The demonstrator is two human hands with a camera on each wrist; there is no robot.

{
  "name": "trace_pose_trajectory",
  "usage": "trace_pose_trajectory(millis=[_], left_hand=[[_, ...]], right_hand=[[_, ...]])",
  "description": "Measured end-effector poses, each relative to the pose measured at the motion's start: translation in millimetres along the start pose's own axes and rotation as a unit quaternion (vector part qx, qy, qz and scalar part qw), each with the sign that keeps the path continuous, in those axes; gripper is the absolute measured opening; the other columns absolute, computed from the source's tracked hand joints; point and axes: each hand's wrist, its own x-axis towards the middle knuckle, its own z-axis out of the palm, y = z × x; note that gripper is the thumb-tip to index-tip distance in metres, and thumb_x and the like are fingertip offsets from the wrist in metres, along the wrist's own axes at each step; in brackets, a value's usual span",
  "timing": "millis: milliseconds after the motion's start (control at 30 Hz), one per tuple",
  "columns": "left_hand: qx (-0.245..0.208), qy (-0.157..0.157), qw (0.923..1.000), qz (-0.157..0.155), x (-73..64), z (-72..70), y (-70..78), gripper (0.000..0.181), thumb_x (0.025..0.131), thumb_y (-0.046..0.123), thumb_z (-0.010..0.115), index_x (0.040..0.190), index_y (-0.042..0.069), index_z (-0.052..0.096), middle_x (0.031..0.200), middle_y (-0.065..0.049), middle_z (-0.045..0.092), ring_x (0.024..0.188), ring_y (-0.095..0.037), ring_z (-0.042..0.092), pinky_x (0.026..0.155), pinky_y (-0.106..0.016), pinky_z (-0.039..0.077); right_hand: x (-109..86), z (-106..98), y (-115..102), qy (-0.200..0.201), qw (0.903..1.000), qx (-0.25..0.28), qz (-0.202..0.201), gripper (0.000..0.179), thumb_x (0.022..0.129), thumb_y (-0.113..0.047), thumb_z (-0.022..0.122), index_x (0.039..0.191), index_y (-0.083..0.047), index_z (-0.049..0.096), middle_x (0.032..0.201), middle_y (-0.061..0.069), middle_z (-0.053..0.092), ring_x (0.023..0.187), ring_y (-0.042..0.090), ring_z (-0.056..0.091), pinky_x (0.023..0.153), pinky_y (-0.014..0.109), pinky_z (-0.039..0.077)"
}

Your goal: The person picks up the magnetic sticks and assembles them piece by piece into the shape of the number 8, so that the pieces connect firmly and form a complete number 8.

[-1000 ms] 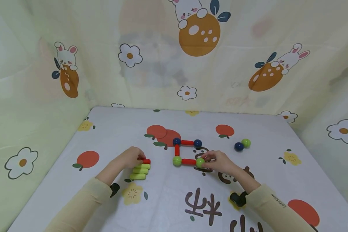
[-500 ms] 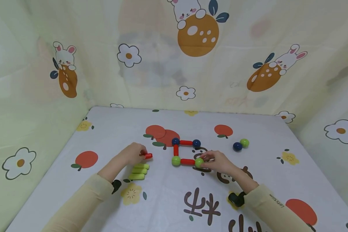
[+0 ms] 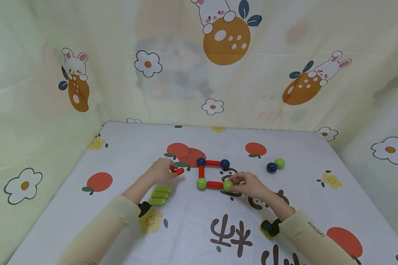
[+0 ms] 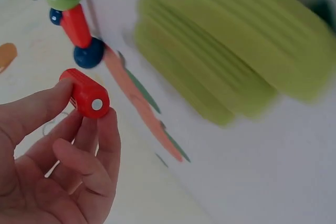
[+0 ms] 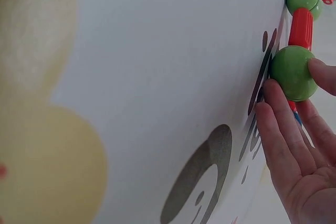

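Cream rabbit-printed cloth walls (image 3: pixel 175 114)
I see them behind and beside a white fruit-printed tabletop (image 3: pixel 185 228), under soft light.

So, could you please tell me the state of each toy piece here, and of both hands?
Left hand: pinches the single red rod
Single red rod: held, joined to no ball
Right hand: holds the green end ball
Green end ball: joined to the frame
Frame: assembled, one side open
Green rods: three, lying side by side
Loose blue ball: without rod
Loose green ball: without rod
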Motion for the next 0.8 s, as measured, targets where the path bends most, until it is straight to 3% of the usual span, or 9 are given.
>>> trace_pose_trajectory(millis=[467, 800], left_hand=[[-0.103, 0.008, 0.9939, -0.037, 25.1, 15.3, 41.7, 0.029, 0.08, 0.014, 0.07, 0.105, 0.0, 0.066, 0.094, -0.007, 0.065, 0.081, -0.018, 0.057, 0.067, -0.026, 0.049], [-0.119, 0.003, 0.991, -0.061, 42.0, 33.2, 62.9, 0.029, 0.08, 0.019, 0.07, 0.103, 0.0, 0.067, 0.089, -0.006, 0.062, 0.081, -0.018, 0.052, 0.063, -0.023, 0.046]], right_hand=[[1.5, 0, 4, 0.002, 1.0, 0.002, 0.002, 0.031, 0.081, -0.015, 0.069, 0.108, -0.002, 0.061, 0.098, 0.01, 0.064, 0.088, 0.023, 0.06, 0.068, 0.031, 0.051], [-0.3, 0, -1, 0.002, 1.0, 0.001, 0.005, 0.03, 0.081, -0.014, 0.069, 0.108, -0.002, 0.061, 0.098, 0.011, 0.064, 0.087, 0.023, 0.06, 0.067, 0.03, 0.051]])
